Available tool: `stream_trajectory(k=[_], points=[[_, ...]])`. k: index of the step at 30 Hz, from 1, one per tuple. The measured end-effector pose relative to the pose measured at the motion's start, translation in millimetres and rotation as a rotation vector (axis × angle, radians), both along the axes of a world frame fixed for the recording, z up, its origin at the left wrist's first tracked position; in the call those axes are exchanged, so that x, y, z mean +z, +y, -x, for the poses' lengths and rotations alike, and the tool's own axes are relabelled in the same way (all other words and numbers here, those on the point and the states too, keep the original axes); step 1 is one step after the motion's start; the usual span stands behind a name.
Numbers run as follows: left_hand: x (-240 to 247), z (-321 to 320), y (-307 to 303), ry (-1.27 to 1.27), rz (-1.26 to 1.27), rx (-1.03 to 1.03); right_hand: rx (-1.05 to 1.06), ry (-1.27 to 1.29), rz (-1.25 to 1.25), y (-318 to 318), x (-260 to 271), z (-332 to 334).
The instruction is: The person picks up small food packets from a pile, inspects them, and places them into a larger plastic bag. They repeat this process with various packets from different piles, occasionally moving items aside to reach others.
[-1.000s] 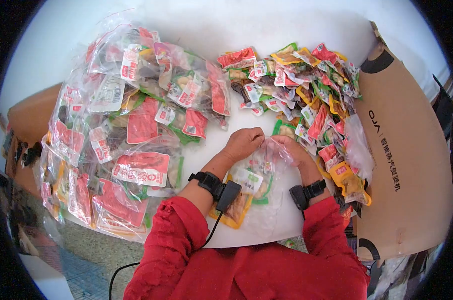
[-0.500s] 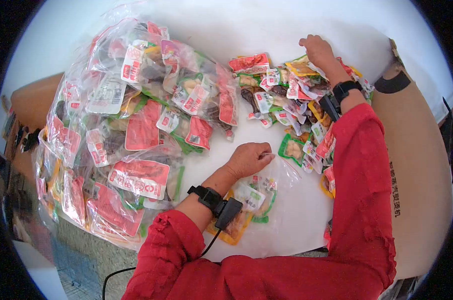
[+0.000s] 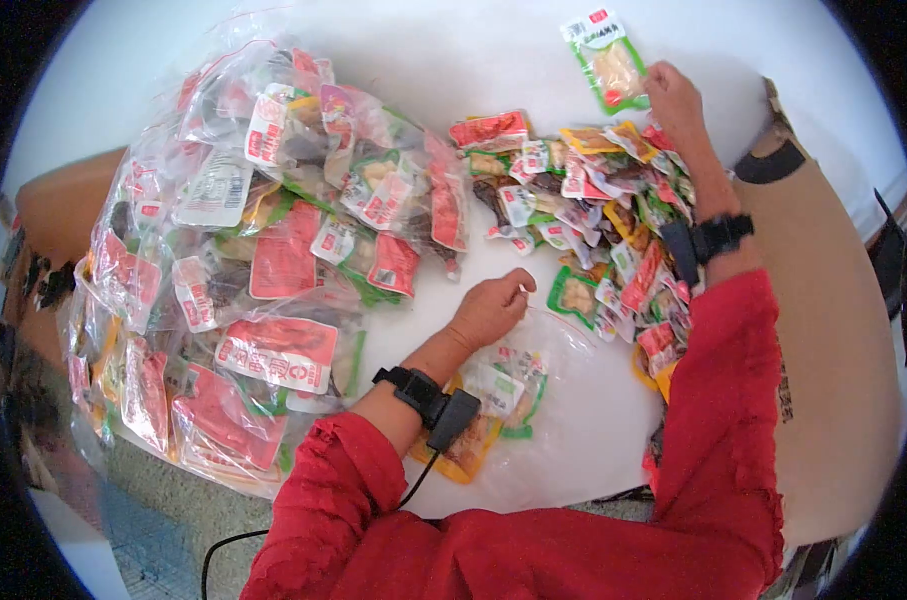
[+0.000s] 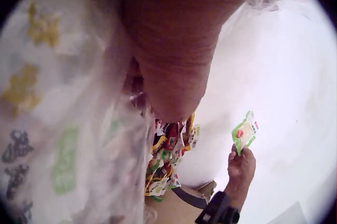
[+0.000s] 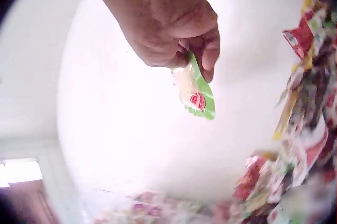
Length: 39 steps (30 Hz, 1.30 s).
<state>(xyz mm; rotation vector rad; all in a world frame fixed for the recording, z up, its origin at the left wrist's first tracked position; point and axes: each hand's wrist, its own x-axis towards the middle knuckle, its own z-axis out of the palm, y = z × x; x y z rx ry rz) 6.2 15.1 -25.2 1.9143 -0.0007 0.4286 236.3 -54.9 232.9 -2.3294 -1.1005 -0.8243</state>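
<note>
In the head view my left hand (image 3: 491, 310) has curled fingers and holds the upper edge of a clear plastic bag (image 3: 563, 345). Inside this bag, a green-edged packet (image 3: 525, 395) and a yellow-edged packet (image 3: 468, 450) show through the film. My right hand (image 3: 675, 105) is stretched out past the packet pile and pinches a green-and-white food packet (image 3: 611, 68) by its lower corner. Thumb and fingers close on the green edge of that packet (image 5: 200, 90) in the right wrist view. The left hand's fingertips are hidden in the left wrist view.
A pile of loose food packets (image 3: 583, 190) lies at the right of the white table (image 3: 413, 340). Large clear bags filled with packets (image 3: 273, 260) take up the left side. A cardboard box (image 3: 833, 330) stands along the right edge.
My right hand has left the clear bag and reached to the pile's far side, where it now holds up a green-and-white packet. The left hand stays at the bag's edge.
</note>
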Motion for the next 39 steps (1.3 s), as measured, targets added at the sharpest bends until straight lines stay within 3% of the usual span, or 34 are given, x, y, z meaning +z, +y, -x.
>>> stream_trajectory(k=[3,4,6,7,9,12,15,21,23,26,29,32,38,39], points=[[-26,-20,-2,-0.165,0.398,-0.128,0.319,0.716,-0.321,-41,-52,53],[-7,-7,-2,-0.107,0.476,-0.181,0.409,0.811,-0.380,-51,-74,75],[6,-2,6,0.008,0.798,-0.289,0.365,1.004,-0.418,-71,-114,115],[12,1,3,0.029,0.793,-0.297,0.335,1.076,-0.474,-77,-134,129],[17,6,-3,0.003,1.046,-0.337,0.318,1.116,-0.549,-89,-166,149],[2,-4,-8,0.035,0.828,-0.249,0.355,1.184,-0.564,-100,-202,158],[9,3,-15,0.018,0.986,-0.272,0.405,1.261,-0.517,-103,-215,168],[6,1,-24,0.084,0.903,-0.363,0.535,1.236,-0.781,-101,-225,168],[5,0,-28,0.102,0.854,-0.384,0.636,1.348,-0.888,-104,-239,162],[4,1,-32,0.135,0.749,-0.401,0.618,1.389,-0.961,-106,-253,156],[4,1,-32,0.177,0.695,-0.382,0.565,1.224,-0.865,-106,-256,153],[8,6,-35,0.190,0.596,-0.366,0.563,1.127,-0.924,-102,-256,159],[13,9,-36,0.199,0.540,-0.311,0.527,1.047,-0.867,-104,-260,153],[13,8,-36,0.185,0.621,-0.321,0.531,1.042,-0.884,-103,-260,153]])
